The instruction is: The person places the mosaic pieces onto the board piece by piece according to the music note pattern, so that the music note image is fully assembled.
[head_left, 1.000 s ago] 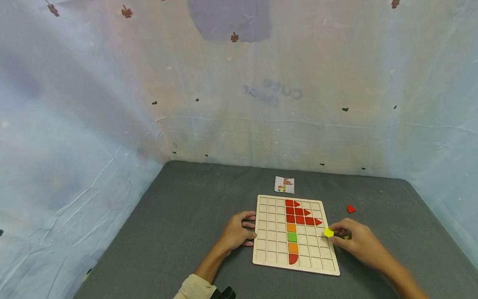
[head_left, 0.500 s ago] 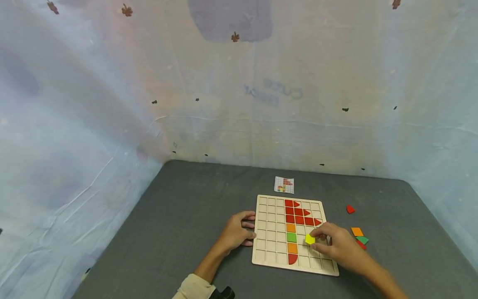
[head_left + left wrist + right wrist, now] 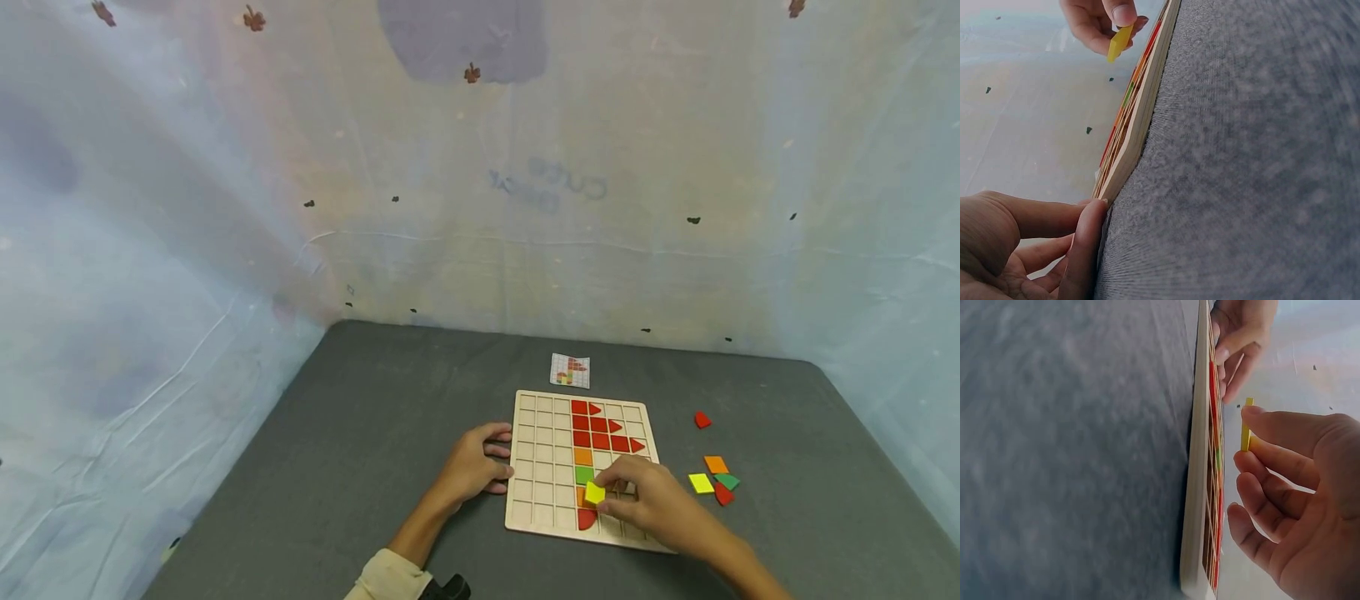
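My right hand pinches a yellow square tile between thumb and fingertips. The tile is raised above the wooden grid board and, in the head view, overlaps an orange tile in its coloured column. In the right wrist view the yellow tile stands edge-on, apart from the board. My left hand rests its fingertips and thumb against the board's left edge; the left wrist view shows the thumb right at that edge. Red square and pointed tiles form three rows, above orange, green and rounded red tiles.
Loose on the grey table, right of the board, lie a yellow tile, an orange tile, a green tile and red pieces. A small printed pattern card lies behind the board.
My right hand has carried the yellow tile leftward from the board's right edge to over the coloured column. Loose tiles on the right have come into view. My left hand stays put.
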A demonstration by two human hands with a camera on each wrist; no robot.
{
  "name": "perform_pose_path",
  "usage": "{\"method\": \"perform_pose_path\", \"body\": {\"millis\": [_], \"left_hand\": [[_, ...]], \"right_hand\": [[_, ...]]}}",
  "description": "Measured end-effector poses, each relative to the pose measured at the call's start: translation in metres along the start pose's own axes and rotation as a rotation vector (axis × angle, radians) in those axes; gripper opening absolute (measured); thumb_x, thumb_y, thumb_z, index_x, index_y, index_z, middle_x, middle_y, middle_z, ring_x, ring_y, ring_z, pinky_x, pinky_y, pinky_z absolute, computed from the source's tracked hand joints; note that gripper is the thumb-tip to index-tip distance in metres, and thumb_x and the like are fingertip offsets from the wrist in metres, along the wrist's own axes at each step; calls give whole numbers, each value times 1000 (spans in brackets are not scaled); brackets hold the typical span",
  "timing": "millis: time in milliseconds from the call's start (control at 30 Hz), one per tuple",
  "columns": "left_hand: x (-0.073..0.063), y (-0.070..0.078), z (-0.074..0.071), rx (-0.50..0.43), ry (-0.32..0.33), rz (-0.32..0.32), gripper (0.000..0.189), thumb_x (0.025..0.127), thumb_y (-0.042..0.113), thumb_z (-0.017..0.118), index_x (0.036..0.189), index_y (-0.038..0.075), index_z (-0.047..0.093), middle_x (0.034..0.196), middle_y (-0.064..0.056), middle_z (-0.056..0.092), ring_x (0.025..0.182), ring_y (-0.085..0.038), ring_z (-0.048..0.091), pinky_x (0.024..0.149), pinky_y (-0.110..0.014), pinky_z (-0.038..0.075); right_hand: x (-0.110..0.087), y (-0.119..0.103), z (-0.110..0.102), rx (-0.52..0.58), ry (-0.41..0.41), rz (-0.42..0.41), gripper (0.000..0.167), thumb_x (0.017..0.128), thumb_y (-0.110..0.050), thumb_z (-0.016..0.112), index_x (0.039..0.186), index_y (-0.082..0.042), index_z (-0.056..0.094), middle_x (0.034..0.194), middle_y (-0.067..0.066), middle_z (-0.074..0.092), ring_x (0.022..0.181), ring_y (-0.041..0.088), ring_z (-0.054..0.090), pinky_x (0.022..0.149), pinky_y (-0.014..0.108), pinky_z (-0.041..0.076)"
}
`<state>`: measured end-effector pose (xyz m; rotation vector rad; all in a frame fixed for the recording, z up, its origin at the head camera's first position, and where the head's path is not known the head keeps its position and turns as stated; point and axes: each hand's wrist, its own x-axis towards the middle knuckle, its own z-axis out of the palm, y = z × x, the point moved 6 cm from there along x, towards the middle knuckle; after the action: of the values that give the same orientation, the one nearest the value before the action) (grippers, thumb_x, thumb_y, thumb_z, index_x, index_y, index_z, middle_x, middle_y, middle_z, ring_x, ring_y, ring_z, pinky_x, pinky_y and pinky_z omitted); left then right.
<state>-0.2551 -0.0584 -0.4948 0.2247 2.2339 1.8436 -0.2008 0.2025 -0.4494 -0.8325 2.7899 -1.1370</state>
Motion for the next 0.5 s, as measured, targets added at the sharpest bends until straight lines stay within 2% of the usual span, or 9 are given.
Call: {"method": "perform_pose_path", "body": {"millis": [300, 500], "left_hand": [[2, -2, 0, 5, -4, 7, 70, 83, -11, 78, 148, 2, 58, 137, -15, 63, 110, -27, 68, 60, -39, 66], [2, -2, 0, -1, -1, 6, 70, 82, -12, 79, 148, 2, 58, 136, -16, 63, 109, -27, 68, 60, -39, 66]], "right_hand": [[6, -11, 13, 3, -47, -12, 18, 90, -25, 86, 105, -20, 78, 100, -12, 68, 88, 7, 57, 73, 25, 54], [10, -18, 21, -40, -60, -24, 22, 87, -30, 89, 103, -21, 77, 99, -14, 66, 88, 5, 55, 74, 24, 52]]}}
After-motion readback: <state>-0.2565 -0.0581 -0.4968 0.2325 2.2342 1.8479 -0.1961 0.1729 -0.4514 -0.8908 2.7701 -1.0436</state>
